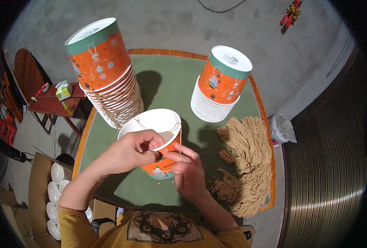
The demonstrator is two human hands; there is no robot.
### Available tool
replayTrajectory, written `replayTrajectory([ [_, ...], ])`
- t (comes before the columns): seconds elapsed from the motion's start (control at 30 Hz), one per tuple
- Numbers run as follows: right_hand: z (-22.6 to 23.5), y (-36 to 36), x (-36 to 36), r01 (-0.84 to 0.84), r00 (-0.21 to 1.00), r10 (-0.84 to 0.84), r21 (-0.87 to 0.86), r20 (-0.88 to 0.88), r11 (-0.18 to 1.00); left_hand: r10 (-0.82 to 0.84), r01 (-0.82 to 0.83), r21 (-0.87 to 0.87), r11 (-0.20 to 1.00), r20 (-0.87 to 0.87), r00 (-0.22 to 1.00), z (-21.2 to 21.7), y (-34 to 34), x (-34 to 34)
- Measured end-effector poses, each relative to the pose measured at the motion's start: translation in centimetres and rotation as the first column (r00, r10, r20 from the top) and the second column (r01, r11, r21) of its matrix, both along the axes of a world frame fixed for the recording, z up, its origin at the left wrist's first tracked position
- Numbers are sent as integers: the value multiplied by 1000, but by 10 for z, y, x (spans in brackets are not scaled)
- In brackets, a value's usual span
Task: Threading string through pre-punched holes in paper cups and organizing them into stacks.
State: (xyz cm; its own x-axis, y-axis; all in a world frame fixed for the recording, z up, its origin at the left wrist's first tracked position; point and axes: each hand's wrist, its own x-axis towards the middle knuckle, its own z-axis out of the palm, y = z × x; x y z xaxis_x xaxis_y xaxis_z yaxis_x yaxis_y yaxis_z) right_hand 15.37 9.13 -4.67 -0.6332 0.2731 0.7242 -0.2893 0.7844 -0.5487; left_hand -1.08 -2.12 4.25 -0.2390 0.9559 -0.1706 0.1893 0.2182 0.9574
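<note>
An orange paper bucket (150, 119) with a white inside and a green band at its base leans tilted in front of me on the table. My left hand (136, 151) pinches its near rim, the fingertips inside and the thumb against the outer wall. Close beside it, my right hand (187, 168) is at the outer wall with bent fingers. A thin beige cord (181, 134) loops over the right side of the rim and runs down to those fingers, which appear to grip it. The fingertips partly hide where the cord meets the wall.
A tall stack of corded buckets (99, 62) stands far left, a shorter stack (227, 78) far right. Bundled beige cords (247, 165) cover the right side of the green table (175, 74). A cardboard box (39, 186) of white-ended buckets sits lower left.
</note>
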Motion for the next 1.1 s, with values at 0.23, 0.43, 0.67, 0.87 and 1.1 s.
replayTrajectory([
  [0.23,1,-1,8,114,992,-126,-300,-20,947,-41,36,-62,997,-72,997,2,5,0],
  [0.43,13,-3,4,216,976,-218,-88,-9,972,-19,20,32,999,-29,999,-3,6,-1],
  [0.67,10,-5,-2,288,957,-287,3,-38,958,4,-5,31,1000,23,1000,-5,5,-3],
  [0.87,10,-5,0,289,957,-290,-18,-26,957,-17,16,36,999,23,1000,-5,4,-2],
  [1.1,7,-5,-1,317,948,-316,22,-40,948,-22,22,9,1000,22,1000,-1,5,3],
])
